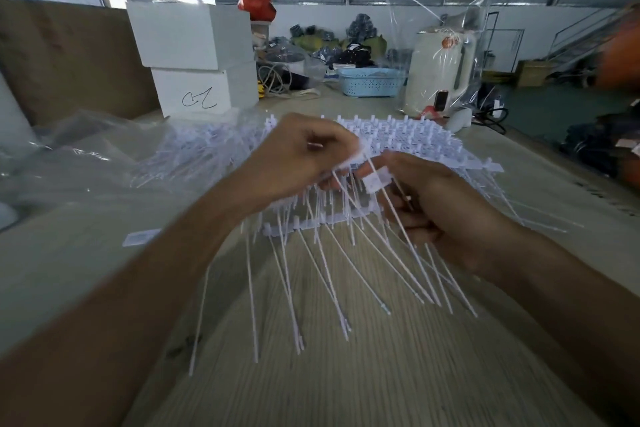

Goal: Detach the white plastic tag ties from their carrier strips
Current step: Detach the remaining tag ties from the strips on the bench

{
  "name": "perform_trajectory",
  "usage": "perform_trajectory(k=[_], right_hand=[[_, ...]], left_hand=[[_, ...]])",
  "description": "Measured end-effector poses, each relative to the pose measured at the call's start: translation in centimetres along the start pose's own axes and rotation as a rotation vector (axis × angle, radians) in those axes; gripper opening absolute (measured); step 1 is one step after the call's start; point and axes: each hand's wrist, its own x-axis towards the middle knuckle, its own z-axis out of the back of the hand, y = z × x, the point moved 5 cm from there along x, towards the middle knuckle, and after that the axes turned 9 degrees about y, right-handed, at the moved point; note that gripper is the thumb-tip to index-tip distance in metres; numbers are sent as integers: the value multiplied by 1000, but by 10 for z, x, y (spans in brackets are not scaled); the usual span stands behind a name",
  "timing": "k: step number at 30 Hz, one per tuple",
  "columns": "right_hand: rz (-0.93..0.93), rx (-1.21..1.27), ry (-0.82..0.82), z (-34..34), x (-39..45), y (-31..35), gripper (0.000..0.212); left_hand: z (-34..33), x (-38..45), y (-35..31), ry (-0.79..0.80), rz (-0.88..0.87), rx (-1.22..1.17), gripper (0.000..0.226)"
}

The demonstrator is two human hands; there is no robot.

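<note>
White tag ties (346,263), two gripping hands

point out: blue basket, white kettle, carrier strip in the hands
blue basket (370,81), head view, on its perforated front wall.
white kettle (434,73), head view, mid body, behind clear plastic wrap.
carrier strip (313,224), head view, on the near bar between the hands.

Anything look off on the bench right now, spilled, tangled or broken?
Nothing looks broken or spilled. The white tag ties fan out unevenly below both hands, crossing each other, which fits the job. The left hand and right hand both grip ties. The clear plastic bags lie crumpled at left.
</note>
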Motion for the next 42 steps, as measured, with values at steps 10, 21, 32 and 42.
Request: perform_trajectory(k=[10,21,32,42], right_hand=[[82,-138,-93,13,-3,11,31],[80,-31,-150,14,-3,8,32],[30,78,-96,15,-5,8,33],[51,-154,-96,17,-8,11,19]], left_hand=[[-18,4,2,-53,87,45,14],[-43,2,7,101,213,177,36],[-36,0,7,192,222,36,38],[-34,2,1,48,152,-29,41]])
